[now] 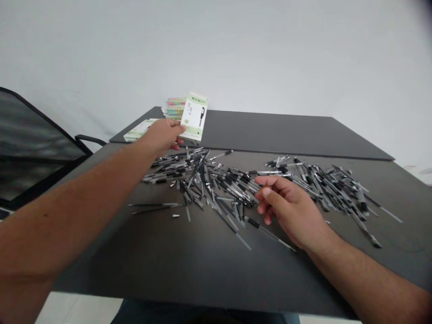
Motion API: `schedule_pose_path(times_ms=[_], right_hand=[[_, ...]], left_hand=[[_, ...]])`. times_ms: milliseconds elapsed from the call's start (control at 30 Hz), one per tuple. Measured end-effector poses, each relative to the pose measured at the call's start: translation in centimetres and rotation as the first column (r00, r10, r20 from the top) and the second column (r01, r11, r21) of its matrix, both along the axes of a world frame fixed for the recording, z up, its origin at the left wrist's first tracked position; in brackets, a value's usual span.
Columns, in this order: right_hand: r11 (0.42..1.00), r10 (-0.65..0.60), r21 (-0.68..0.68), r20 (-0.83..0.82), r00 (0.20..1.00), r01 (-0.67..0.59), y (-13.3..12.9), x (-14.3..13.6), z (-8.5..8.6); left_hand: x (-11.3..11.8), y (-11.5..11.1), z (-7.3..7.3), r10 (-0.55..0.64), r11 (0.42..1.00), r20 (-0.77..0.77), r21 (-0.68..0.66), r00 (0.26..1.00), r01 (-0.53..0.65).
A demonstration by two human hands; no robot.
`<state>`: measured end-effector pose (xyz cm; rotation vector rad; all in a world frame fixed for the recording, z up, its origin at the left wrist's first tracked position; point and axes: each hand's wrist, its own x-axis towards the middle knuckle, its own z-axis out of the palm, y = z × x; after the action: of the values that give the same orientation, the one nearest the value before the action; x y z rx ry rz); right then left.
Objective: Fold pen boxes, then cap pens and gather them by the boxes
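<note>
My left hand (pixel 165 135) is stretched to the far side of the table, its thumb and fingers closed on the lower left edge of a white and green pen box (pixel 194 118). The box is tilted up, with a pen printed on its front. My right hand (pixel 285 202) hovers by the right end of a loose heap of pens and pen parts (pixel 202 175); its fingers are apart and curved, and I see nothing in them. Below it lies a single pen (pixel 270 233) with a black grip. Clear tubes, black refills and small silver tips are mixed in the heap.
A second pile of pens (pixel 330 186) lies at the right of the dark table (pixel 189 270). Toward the back left are a flat green and white box (pixel 140 130) and a stack of colourful boxes (pixel 173 107). A mesh chair (pixel 33 148) stands at the left.
</note>
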<state>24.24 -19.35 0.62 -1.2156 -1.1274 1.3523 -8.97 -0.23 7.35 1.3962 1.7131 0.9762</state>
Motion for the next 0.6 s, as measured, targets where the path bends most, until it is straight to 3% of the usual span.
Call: schedule_pose_path(times_ms=[233,600], right_hand=[[0.999,0.038,-0.009,0.057,0.998,-0.037,0.2,0.3,-0.6],[0.998,0.054,-0.023,0.082,0.995,-0.052,-0.1,-0.1,0.8]], left_hand=[[-2.1,6.9,-1.7,0.126,0.987,-0.053,-0.097,0.991,-0.130],[-1.8,10.6,-3.0,0.109,0.989,-0.149,-0.083,0.983,-0.122]])
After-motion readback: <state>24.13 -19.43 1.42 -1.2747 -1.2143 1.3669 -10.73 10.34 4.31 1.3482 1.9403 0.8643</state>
